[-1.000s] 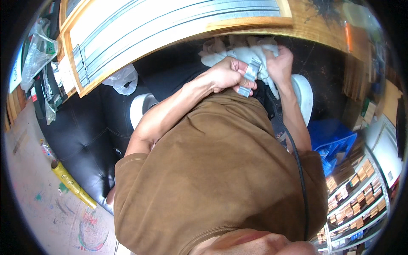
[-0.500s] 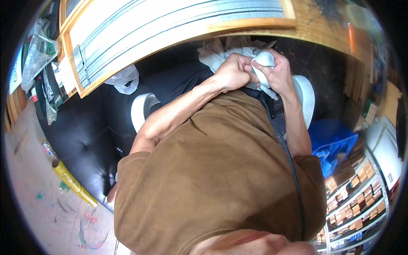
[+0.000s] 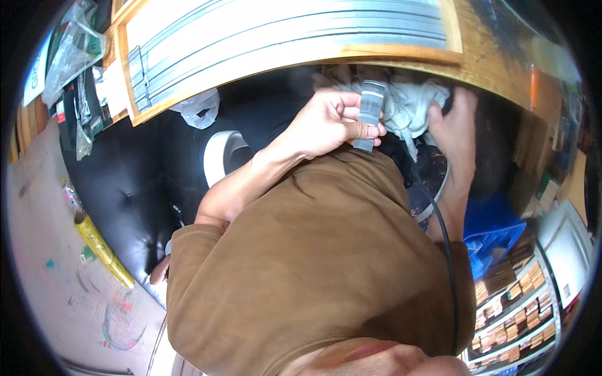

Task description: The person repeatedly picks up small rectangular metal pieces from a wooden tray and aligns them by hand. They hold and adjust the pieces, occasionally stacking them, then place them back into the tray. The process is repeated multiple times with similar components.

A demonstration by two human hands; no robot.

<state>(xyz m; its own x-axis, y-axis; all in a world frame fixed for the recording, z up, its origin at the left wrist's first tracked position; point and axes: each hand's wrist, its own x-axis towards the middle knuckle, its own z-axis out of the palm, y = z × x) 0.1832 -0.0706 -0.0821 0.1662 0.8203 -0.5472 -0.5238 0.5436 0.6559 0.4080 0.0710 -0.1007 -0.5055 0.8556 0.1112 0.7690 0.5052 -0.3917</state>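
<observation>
Left hand [image 3: 329, 122]: I see it clamped on a grey striped tube [image 3: 370, 113].
Right hand [image 3: 454, 122]: at three o'clock, fingers pressed together on white cloth [image 3: 407, 103].

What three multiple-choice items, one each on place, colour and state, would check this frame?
1. Where is the crumpled white cloth?
A. just below the wooden-framed panel
B. on the paint-stained floor
C. on the blue crate

2. What colour is the person's shirt?
A. blue
B. brown
C. white

3. What is the left hand doing?
A. hanging empty
B. lying flat on the cloth
C. gripping a grey ribbed cylinder

Key: 1 A, the cloth lies under the frame's edge; 2 B, brown fabric fills the middle; 3 C, fingers wrap the cylinder.
</observation>
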